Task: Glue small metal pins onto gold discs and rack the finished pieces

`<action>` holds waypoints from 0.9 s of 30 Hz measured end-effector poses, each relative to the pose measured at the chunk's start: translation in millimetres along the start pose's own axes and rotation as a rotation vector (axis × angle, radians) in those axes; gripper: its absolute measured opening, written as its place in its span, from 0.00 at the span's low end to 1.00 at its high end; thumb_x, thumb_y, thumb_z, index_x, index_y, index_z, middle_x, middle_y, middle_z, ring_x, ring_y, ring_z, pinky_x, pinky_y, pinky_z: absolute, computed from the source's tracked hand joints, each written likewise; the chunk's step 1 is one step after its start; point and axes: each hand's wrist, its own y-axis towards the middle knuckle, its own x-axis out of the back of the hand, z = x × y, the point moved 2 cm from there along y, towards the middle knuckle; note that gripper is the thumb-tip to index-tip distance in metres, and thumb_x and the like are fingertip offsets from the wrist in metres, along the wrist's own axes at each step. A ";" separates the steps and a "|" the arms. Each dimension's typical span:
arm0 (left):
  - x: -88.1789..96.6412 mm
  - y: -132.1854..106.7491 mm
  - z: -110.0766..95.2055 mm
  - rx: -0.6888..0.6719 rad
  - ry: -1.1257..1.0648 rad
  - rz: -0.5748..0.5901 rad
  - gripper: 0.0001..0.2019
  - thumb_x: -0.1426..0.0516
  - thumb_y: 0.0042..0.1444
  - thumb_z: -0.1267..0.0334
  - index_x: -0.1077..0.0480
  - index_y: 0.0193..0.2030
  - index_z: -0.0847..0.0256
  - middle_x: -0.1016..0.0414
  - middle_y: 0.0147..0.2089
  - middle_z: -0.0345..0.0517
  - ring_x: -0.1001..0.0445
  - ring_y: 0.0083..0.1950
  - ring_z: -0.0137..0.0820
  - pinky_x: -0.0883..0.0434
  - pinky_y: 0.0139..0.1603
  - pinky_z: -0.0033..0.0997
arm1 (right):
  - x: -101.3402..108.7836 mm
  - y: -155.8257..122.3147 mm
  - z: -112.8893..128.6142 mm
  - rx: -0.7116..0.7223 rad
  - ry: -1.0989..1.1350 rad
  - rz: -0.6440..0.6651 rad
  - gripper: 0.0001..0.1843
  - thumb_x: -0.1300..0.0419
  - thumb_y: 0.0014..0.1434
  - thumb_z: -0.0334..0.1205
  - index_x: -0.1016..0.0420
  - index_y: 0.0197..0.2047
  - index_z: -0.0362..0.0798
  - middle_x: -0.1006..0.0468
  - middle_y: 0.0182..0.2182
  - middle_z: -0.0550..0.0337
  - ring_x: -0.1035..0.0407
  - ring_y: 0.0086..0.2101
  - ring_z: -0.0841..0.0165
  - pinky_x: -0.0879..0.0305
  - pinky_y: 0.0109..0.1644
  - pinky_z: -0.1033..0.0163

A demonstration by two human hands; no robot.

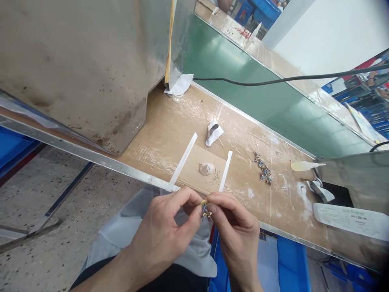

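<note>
My left hand (161, 233) and my right hand (235, 229) meet at the near edge of the workbench (170, 134), fingertips pinched together on one small part (205, 209) with a brass ring and blue wire. The part sits between both thumbs and forefingers, just in front of the bench's metal rim. On the bench beyond lies a small clear cap (207, 168) between two white strips (182, 162), (225, 170). To the right a loose cluster of several similar small parts (263, 169) lies on the brown surface.
A large stained metal housing (85, 65) overhangs the bench at left. A green conveyor belt (261, 97) runs behind, with a black cable (273, 80) across it. A crumpled white scrap (213, 133), a white dropper bottle (305, 165) and a flat white package (349, 219) lie to the right. Blue bins (285, 263) sit below.
</note>
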 end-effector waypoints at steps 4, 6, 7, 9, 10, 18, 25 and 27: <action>-2.6 1.1 0.1 0.014 -0.001 0.017 0.07 0.38 0.73 0.67 0.24 0.40 0.53 0.20 0.34 0.32 0.21 0.36 0.28 0.27 0.42 0.27 | 1.6 -1.3 0.4 -0.026 0.035 -0.004 0.07 0.27 0.73 0.35 0.10 0.49 0.59 0.12 0.43 0.61 0.17 0.43 0.67 0.18 0.44 0.68; -3.7 2.1 0.0 0.034 -0.009 0.027 0.08 0.38 0.72 0.68 0.23 0.40 0.54 0.20 0.34 0.33 0.22 0.36 0.28 0.28 0.42 0.27 | 2.4 -1.9 0.8 -0.043 0.035 -0.001 0.06 0.27 0.73 0.36 0.10 0.48 0.58 0.12 0.43 0.61 0.17 0.43 0.68 0.18 0.44 0.68; -4.3 2.7 0.0 0.051 -0.023 0.031 0.08 0.38 0.72 0.68 0.23 0.39 0.54 0.20 0.34 0.33 0.22 0.36 0.28 0.28 0.43 0.28 | 2.8 -2.2 0.7 -0.053 0.031 0.003 0.05 0.27 0.73 0.36 0.10 0.48 0.58 0.12 0.42 0.61 0.17 0.43 0.68 0.18 0.44 0.68; -5.6 3.9 0.8 0.107 -0.097 0.049 0.08 0.38 0.73 0.67 0.22 0.38 0.55 0.19 0.34 0.34 0.22 0.36 0.29 0.27 0.43 0.28 | 3.7 -2.6 -1.0 -0.080 0.032 0.006 0.04 0.26 0.73 0.37 0.10 0.47 0.57 0.12 0.41 0.61 0.17 0.41 0.68 0.18 0.43 0.69; -6.6 4.4 2.0 0.152 -0.165 0.068 0.09 0.38 0.73 0.65 0.21 0.39 0.55 0.18 0.35 0.35 0.20 0.37 0.30 0.26 0.43 0.29 | 4.4 -2.7 -2.5 -0.096 0.044 0.007 0.03 0.26 0.73 0.38 0.10 0.47 0.57 0.12 0.40 0.61 0.17 0.41 0.68 0.18 0.43 0.68; -18.7 5.9 16.3 0.439 -0.709 0.310 0.12 0.31 0.73 0.55 0.19 0.42 0.60 0.13 0.37 0.44 0.16 0.40 0.34 0.19 0.47 0.32 | 14.5 -2.7 -17.1 -0.306 0.265 0.081 0.06 0.25 0.72 0.44 0.09 0.49 0.54 0.13 0.36 0.61 0.17 0.35 0.68 0.18 0.39 0.67; -36.8 2.7 15.1 0.663 -0.960 0.415 0.13 0.31 0.72 0.57 0.18 0.39 0.63 0.13 0.36 0.48 0.17 0.35 0.31 0.19 0.42 0.28 | 22.8 -9.0 -12.0 -0.388 0.439 0.176 0.08 0.31 0.76 0.46 0.13 0.50 0.52 0.17 0.28 0.66 0.19 0.29 0.67 0.16 0.37 0.60; -44.1 0.4 14.5 0.724 -1.016 0.432 0.13 0.31 0.72 0.58 0.18 0.38 0.64 0.14 0.35 0.49 0.17 0.34 0.31 0.19 0.41 0.27 | 29.3 -13.1 -13.7 -0.370 0.379 0.128 0.08 0.30 0.75 0.46 0.11 0.48 0.52 0.16 0.31 0.64 0.19 0.30 0.67 0.17 0.37 0.62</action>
